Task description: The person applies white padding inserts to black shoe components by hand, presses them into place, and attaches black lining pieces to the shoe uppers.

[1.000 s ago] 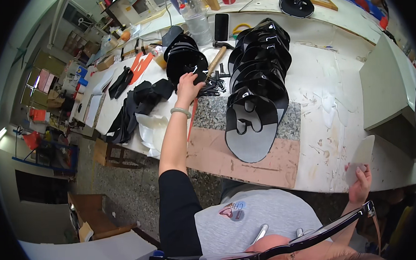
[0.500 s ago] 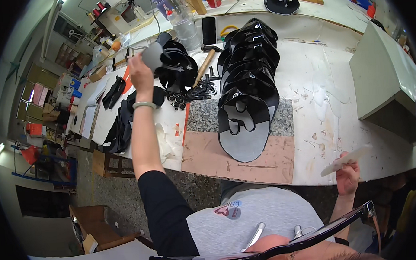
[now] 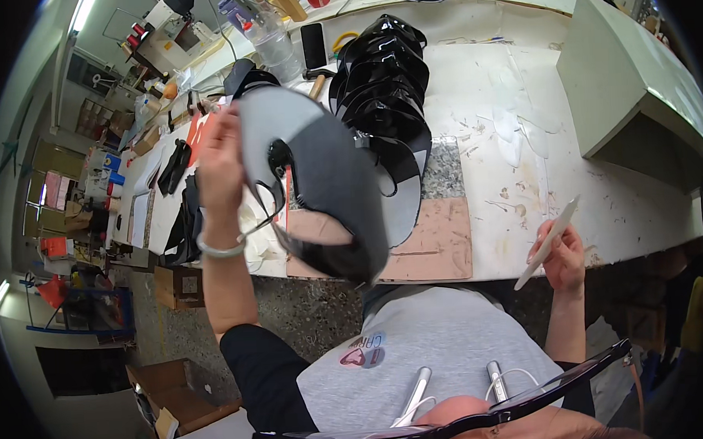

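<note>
My left hand (image 3: 221,172) is closed on the edge of a curved shell-like piece (image 3: 329,165), lifted above the near left of the table. Its face is light and dark grey with cut-out openings, and a glossy black side shows at its lower edge; motion blurs it a little. It hides part of a row of nested glossy black pieces (image 3: 385,81) of similar shape, whose nearest one shows a grey lining. At the front right, my right hand (image 3: 563,257) grips a flat, pale strip-like tool (image 3: 547,242), held tilted above the table edge.
A pinkish board (image 3: 438,231) and a speckled stone slab (image 3: 445,164) lie under the near pieces. A grey-white box-like cabinet (image 3: 620,82) stands at the right. Farther back are a black phone (image 3: 313,46), a clear bottle (image 3: 276,54) and a hammer's wooden handle (image 3: 317,86).
My left hand has drawn the curved piece from the pile at the back left toward me, in front of the row. My right hand has risen and turned the pale tool steeper. The view has shifted.
</note>
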A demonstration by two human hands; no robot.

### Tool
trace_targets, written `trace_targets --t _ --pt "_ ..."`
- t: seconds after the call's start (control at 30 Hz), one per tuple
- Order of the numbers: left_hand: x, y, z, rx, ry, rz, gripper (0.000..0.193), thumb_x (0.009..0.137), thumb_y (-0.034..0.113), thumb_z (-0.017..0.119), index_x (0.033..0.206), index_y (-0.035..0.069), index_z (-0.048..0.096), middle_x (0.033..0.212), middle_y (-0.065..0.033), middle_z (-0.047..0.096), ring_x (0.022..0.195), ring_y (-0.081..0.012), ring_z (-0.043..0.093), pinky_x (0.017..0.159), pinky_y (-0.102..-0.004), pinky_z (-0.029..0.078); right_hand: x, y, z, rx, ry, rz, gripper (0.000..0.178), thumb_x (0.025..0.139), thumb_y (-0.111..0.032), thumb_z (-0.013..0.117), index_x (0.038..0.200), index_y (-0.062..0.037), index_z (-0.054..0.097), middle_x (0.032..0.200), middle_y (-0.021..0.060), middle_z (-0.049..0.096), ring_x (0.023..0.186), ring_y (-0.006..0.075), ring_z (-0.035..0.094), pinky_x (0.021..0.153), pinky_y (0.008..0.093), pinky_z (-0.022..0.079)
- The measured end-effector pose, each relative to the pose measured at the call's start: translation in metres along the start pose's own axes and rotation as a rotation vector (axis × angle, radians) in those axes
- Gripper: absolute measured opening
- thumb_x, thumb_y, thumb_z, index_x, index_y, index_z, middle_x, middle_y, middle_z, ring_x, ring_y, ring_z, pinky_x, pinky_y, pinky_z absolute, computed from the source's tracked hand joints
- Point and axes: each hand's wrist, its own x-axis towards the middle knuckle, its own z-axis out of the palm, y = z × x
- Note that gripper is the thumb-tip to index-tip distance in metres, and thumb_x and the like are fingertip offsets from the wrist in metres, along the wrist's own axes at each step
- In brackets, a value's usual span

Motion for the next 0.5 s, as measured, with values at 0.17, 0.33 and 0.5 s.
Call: trace_targets --t 0.17,0.33,0.5 --pt "-0.049 -0.096 0.023 0.865 -0.028 0.439 0.033 0.093 0.013 0.053 0.123 -0.001 0.053 0.117 -0.019 0.057 0.113 -0.0314 0.051 0.098 -0.0395 0.037 0.01 0.014 0.016 -0.098 -0.065 0.08 0.028 0.088 -0.011 0.061 0.109 0.0005 0.049 0.082 0.0159 0.062 0.069 0.0262 0.064 0.064 0.0402 0.055" --pt "-0.168 -0.016 0.039 0.602 -0.442 0.315 0.036 0.081 0.02 0.067 0.108 0.0 0.055 0.105 -0.0147 0.058 0.098 -0.0337 0.053 0.086 -0.0423 0.038 0.012 0.027 0.008 -0.085 -0.102 0.095 0.041 0.084 -0.007 0.063 0.12 0.0023 0.046 0.087 0.0166 0.064 0.078 0.0284 0.064 0.074 0.0429 0.051" --pt "-0.212 -0.04 0.033 0.828 -0.588 0.23 0.044 0.075 0.016 0.071 0.113 0.002 0.054 0.111 -0.0135 0.056 0.105 -0.0341 0.05 0.09 -0.0424 0.038 0.029 0.029 0.021 -0.067 -0.18 0.268 0.046 0.083 -0.006 0.065 0.124 0.0016 0.048 0.109 0.0077 0.061 0.102 0.0155 0.057 0.091 0.0314 0.044"
